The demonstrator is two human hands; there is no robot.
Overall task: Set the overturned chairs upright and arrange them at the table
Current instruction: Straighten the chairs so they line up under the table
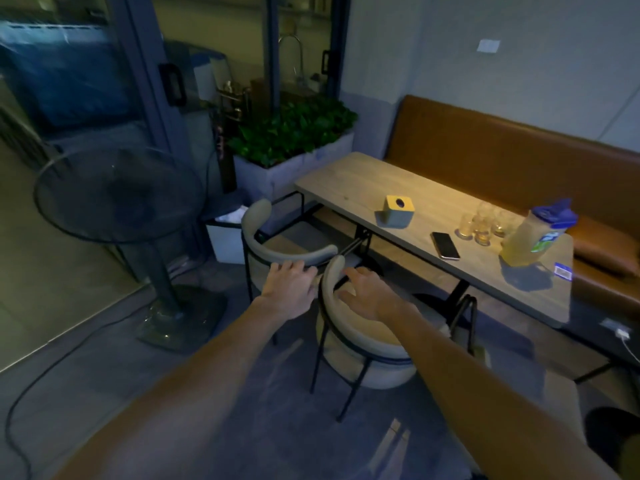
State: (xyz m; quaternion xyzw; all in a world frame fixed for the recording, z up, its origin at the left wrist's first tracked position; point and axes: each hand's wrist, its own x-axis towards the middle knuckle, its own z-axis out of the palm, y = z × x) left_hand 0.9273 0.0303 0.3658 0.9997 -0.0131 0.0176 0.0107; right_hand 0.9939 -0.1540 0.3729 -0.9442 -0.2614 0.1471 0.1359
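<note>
Near chair [349, 329] stands upright on the grey floor beside the long edge of the table [346, 181]. It has a round, thick, beige padded seat, a curved padded backrest and thin black metal legs. The far chair [258, 220] is built the same and stands upright at the table's left end, its seat partly under the top. The tips of the two backrests come close together, almost touching, just above the hands.

The table has a pale, matt wooden top, rectangular with rounded corners, on a black metal frame. A brown leather bench [502, 150] runs along its far side. On the top lie a small box [398, 211] with a yellow lid, a dark phone [445, 245], a cluster of clear glasses [485, 223] and a plastic jug [530, 237] with a blue cap.

To the left a pedestal fan [117, 195] stands near the far chair, its cable trailing across the floor, and a concrete planter [294, 168] sits behind the table's end. Open floor lies in front of the near chair.

The left hand [289, 289] is flat with straight, spread fingers, their tips at the lower edge of the far chair's backrest. The right hand [367, 297] is relaxed and spread, holding nothing, above the near chair's seat just inside its backrest; whether it touches cannot be told.
</note>
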